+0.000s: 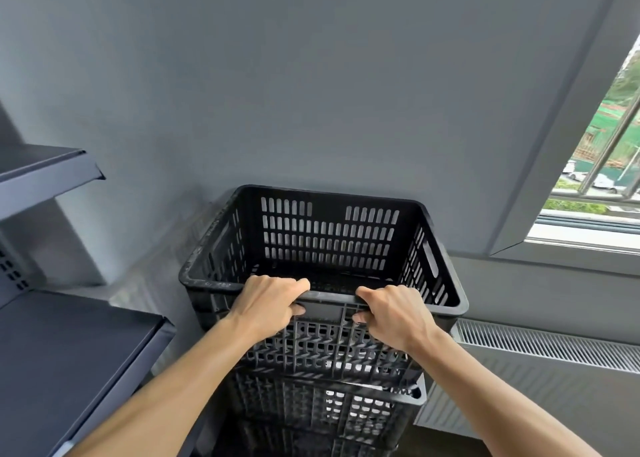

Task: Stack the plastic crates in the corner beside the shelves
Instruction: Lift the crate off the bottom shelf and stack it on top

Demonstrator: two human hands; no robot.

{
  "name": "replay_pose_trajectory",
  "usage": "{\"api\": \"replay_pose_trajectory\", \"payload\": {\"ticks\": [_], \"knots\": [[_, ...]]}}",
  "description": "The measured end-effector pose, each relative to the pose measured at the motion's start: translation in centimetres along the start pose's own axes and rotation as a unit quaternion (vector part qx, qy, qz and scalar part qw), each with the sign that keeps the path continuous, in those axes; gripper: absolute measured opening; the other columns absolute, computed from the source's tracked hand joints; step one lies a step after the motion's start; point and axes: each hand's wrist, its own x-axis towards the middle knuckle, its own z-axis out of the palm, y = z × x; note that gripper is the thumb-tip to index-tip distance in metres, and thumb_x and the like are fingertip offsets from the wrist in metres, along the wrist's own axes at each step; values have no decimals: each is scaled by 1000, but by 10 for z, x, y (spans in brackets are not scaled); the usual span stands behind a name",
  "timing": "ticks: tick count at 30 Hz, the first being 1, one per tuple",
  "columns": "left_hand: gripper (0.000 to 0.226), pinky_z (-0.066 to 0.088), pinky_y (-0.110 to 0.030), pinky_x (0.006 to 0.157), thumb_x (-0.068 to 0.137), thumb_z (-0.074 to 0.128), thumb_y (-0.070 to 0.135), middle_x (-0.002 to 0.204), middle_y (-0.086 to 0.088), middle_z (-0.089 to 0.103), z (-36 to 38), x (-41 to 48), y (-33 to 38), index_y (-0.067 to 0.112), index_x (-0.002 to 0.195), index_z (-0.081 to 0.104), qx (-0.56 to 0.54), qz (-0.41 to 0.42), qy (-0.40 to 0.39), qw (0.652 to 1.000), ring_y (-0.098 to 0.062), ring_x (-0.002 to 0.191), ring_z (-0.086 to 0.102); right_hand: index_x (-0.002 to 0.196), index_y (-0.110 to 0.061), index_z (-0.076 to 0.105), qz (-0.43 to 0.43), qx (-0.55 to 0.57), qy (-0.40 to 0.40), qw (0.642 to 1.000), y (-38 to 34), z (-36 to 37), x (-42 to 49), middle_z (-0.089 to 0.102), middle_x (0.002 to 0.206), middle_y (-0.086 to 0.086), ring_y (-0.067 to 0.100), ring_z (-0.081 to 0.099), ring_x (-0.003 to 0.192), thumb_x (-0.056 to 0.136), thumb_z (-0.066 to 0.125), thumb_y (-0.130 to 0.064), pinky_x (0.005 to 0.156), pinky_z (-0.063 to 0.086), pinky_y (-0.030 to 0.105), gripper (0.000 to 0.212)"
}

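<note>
While both hands grip its near rim, top crate rests stacked.

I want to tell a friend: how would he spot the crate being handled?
In the grey corner between the dark shelves on the left and the radiator stands a stack of black slotted crates. It is the top crate, the only one with its open inside showing, its near rim gripped by the left hand and right hand.

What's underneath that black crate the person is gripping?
Under the top crate, held at its near rim by the left hand and right hand, is a second crate. A third crate seems to lie lower. What the lower crates hold, and the floor beneath, is covered.
</note>
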Motion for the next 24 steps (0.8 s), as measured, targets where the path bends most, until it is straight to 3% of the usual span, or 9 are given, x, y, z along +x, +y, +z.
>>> {"api": "replay_pose_trajectory", "payload": {"ticks": [3,7,11,15,24], "knots": [[24,29,-32,58,93,59,39,72,10,50,0,0,0,24,88,41,-12,-3,-1,1000,-15,65,47,97,-23,51,12,3,-8,1000,-1,0,1,68,77,-2,24,66,70,94,55,-47,62,52,35,25],[24,30,-32,59,92,60,40,72,10,53,2,0,-3,23,84,44,-31,-10,-17,999,-20,68,54,86,-26,43,28,6,-17,999,-1,2,2,58,69,-9,18,61,63,92,58,-50,61,54,34,29],[26,34,-33,64,90,63,40,73,9,53,5,-7,1,23,83,44,-29,-32,18,999,-21,75,59,87,-23,47,36,-8,-26,999,1,4,2,58,67,-9,16,61,61,90,56,-60,60,56,35,38],[10,35,-35,81,90,65,31,84,7,61,20,-15,17,24,94,60,-30,-125,67,989,-19,84,53,81,-21,49,69,-31,-43,996,-3,-3,-2,49,60,-10,15,54,56,88,52,-68,58,49,31,48],[14,29,-35,80,84,72,27,85,9,63,18,-25,-1,26,97,65,-66,-123,80,987,-14,79,41,85,-20,57,79,-52,-42,995,-31,-5,-6,50,60,-7,18,52,57,90,51,-65,57,39,29,46]]}}
